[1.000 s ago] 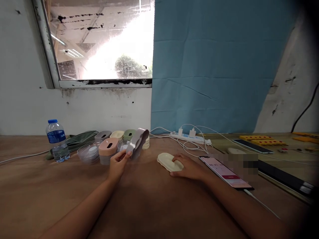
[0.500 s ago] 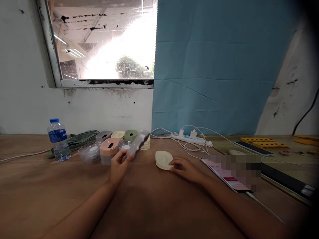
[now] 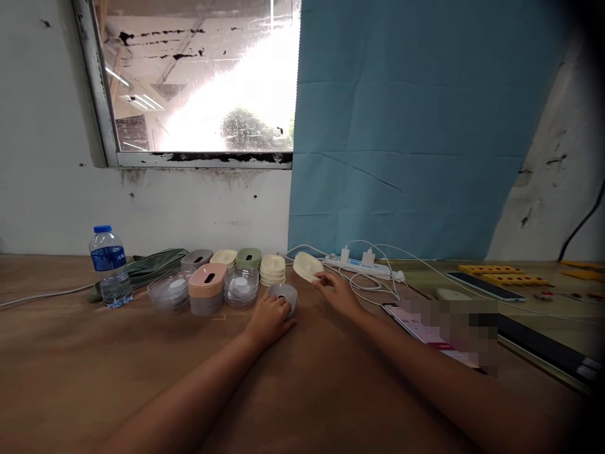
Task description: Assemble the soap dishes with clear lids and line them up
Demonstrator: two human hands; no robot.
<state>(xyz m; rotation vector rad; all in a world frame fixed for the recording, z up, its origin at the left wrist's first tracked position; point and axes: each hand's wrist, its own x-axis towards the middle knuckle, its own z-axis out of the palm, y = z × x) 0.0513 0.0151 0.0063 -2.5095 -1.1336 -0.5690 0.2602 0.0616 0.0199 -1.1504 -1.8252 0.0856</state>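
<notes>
My left hand [image 3: 270, 320] rests over a small grey plastic dish [image 3: 289, 294] on the table, its fingers bent onto the near side. Part of that dish is hidden under the fingers. In my right hand [image 3: 336, 295] is the edge of a shallow cream plastic dish [image 3: 306, 265], pinched between thumb and fingers and tilted up off the table. Just behind the left hand stands a stack of cream dishes [image 3: 273, 270]. Left of it are stacked clear plastic dishes [image 3: 241, 287] and a peach-topped box [image 3: 207, 290] with a dark slot.
Green [image 3: 248, 257] and grey [image 3: 196, 258] slotted boxes stand behind. More clear dishes [image 3: 169, 290], a water bottle [image 3: 109, 268] and a green pouch [image 3: 154, 266] lie left. A power strip [image 3: 362, 268] with cables is at the back; a phone [image 3: 416, 328] lies right.
My left hand has lowered the grey dish from the air to the table, moving right. My right hand has lifted the cream dish and carried it toward the back.
</notes>
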